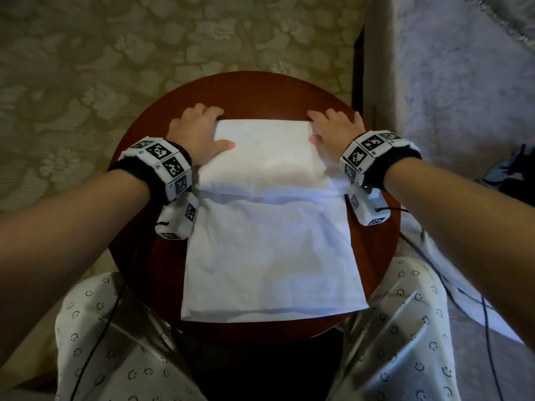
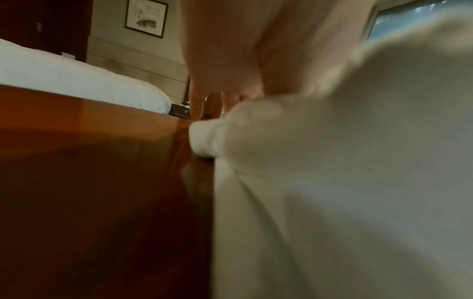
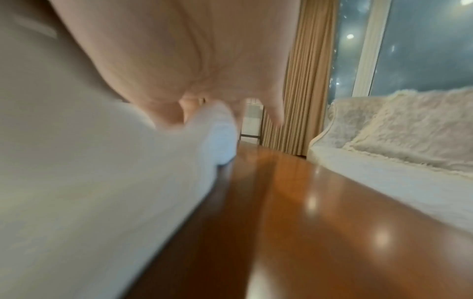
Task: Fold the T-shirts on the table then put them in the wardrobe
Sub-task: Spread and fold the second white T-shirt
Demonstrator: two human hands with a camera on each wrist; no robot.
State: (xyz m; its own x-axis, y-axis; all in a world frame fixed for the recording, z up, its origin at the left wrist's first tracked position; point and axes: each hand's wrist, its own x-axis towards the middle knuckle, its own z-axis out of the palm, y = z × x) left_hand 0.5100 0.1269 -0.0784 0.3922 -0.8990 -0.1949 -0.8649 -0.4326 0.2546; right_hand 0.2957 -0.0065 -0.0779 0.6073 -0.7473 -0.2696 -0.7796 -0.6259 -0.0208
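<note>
On the round wooden table lies one white T-shirt, already narrowed to a long rectangle, its far part doubled toward the person. The left hand and right hand each clasp a far corner of that fold, thumb on top, fingers tucked round the edge. I judge the folding nearly finished; no wardrobe shows, so stowing remains.

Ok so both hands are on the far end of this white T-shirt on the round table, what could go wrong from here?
The T-shirt's near edge reaches the table's rim above the lap, so a tug could slide it off. The left hand and right hand grip only the far corners, so the middle may sag and the fold come out uneven. The polished tabletop probably lets the fabric slip.
</note>
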